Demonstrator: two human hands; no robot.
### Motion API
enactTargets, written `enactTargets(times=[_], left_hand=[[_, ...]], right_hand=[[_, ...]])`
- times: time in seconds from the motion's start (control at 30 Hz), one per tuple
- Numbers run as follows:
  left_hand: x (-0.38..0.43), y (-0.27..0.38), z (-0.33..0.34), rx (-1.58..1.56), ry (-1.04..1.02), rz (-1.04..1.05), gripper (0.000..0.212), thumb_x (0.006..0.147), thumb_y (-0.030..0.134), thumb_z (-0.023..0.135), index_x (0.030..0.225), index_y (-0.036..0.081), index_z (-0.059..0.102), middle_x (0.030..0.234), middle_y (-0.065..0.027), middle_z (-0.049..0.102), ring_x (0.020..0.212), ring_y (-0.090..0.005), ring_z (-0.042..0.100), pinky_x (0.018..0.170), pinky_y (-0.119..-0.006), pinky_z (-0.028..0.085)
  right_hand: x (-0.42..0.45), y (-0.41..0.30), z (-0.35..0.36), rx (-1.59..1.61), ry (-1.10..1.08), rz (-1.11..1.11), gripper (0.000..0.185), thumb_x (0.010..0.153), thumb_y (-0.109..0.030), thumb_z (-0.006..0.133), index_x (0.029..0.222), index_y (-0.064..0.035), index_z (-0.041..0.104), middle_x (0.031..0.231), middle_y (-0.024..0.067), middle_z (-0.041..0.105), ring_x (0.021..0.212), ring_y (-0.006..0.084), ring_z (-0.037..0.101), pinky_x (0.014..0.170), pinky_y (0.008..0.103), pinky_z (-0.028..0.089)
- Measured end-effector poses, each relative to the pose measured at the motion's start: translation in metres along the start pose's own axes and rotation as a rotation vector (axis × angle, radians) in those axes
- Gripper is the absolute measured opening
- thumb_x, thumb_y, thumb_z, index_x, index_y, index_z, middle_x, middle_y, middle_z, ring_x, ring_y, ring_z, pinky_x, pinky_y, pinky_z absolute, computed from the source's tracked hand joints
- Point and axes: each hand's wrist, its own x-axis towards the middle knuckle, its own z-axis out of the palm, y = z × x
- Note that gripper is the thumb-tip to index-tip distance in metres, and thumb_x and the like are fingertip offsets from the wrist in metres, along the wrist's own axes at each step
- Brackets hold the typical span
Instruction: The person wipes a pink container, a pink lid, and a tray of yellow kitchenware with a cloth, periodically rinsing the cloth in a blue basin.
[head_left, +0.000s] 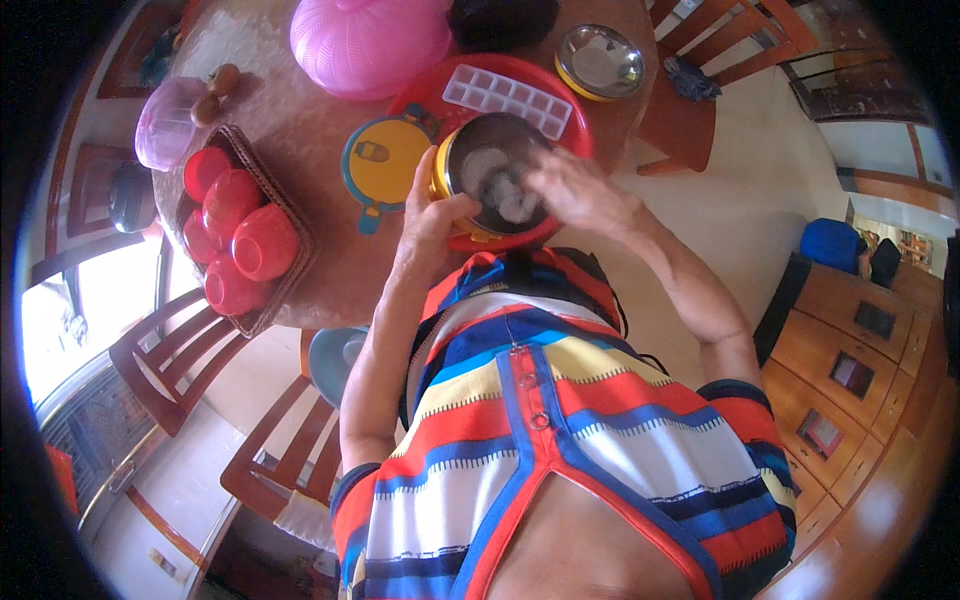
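A yellow bowl with a steel lining (495, 161) is tilted toward me over a round red basin (581, 142). My left hand (435, 206) grips its left side, thumb over the rim. At the bowl's right side is my right hand (577, 187), its fingers blurred by motion and reaching over the opening. Whether those fingers hold anything cannot be made out. A pale blurred patch shows inside the bowl. Behind it, a white ice cube tray (510, 97) lies in the basin. Left of the bowl is a yellow lid with blue clips (390, 161).
A second steel bowl (600, 61) stands at the table's right edge. A pink mesh cover (367, 45) and a dark object (502, 22) are at the back. Leftward sit a woven basket (289, 277) of red bowls (262, 241) and a pale pink cover (169, 124). Wooden chairs (270, 450) surround the table.
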Motion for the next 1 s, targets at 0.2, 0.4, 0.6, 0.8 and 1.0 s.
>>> enactTargets(times=[0.2, 0.4, 0.6, 0.8, 1.0], left_hand=[[0.011, 0.001, -0.011, -0.495, -0.151, -0.266, 0.046, 0.074, 0.005, 0.04, 0.12, -0.001, 0.038, 0.122, -0.0209, 0.043, 0.114, -0.0382, 0.044, 0.093, -0.055, 0.039], [-0.001, -0.008, -0.003, -0.285, -0.252, -0.112, 0.037, 0.081, 0.013, 0.047, 0.115, -0.002, 0.046, 0.119, -0.0181, 0.049, 0.112, -0.0355, 0.047, 0.095, -0.049, 0.039], [-0.005, -0.006, -0.002, -0.236, -0.354, -0.197, 0.037, 0.076, 0.007, 0.053, 0.112, -0.003, 0.051, 0.113, -0.0137, 0.057, 0.109, -0.0259, 0.052, 0.095, -0.042, 0.042], [0.0, 0.002, -0.011, -0.468, -0.146, -0.439, 0.051, 0.068, 0.011, 0.046, 0.115, -0.009, 0.046, 0.114, -0.0216, 0.055, 0.102, -0.0335, 0.055, 0.087, -0.039, 0.049], [0.001, -0.004, -0.016, -0.752, -0.211, -0.492, 0.049, 0.066, -0.001, 0.046, 0.114, -0.007, 0.043, 0.115, -0.0221, 0.05, 0.112, -0.0371, 0.047, 0.096, -0.058, 0.036]], right_hand=[[0.025, -0.005, -0.053, 0.424, 0.249, 0.518, 0.029, 0.078, -0.005, 0.059, 0.107, -0.0034, 0.055, 0.104, 0.0102, 0.057, 0.092, 0.0198, 0.059, 0.079, 0.0301, 0.047], [0.023, -0.054, -0.052, 0.1, 0.375, 0.145, 0.035, 0.075, -0.012, 0.064, 0.109, -0.0109, 0.057, 0.114, 0.0134, 0.051, 0.106, 0.0287, 0.049, 0.091, 0.0398, 0.038], [0.037, -0.046, -0.046, -0.135, 0.417, 0.243, 0.03, 0.077, -0.018, 0.061, 0.107, -0.0122, 0.06, 0.111, 0.0084, 0.056, 0.104, 0.0284, 0.051, 0.091, 0.0387, 0.037], [0.049, -0.008, -0.043, 0.212, 0.421, 0.243, 0.023, 0.087, -0.021, 0.053, 0.1, -0.0033, 0.061, 0.099, 0.0065, 0.061, 0.093, 0.0162, 0.056, 0.08, 0.0293, 0.045], [0.058, 0.018, -0.022, 0.675, 0.391, 0.607, 0.024, 0.087, -0.021, 0.052, 0.099, -0.0027, 0.061, 0.084, 0.0029, 0.062, 0.081, 0.014, 0.057, 0.073, 0.0275, 0.045]])
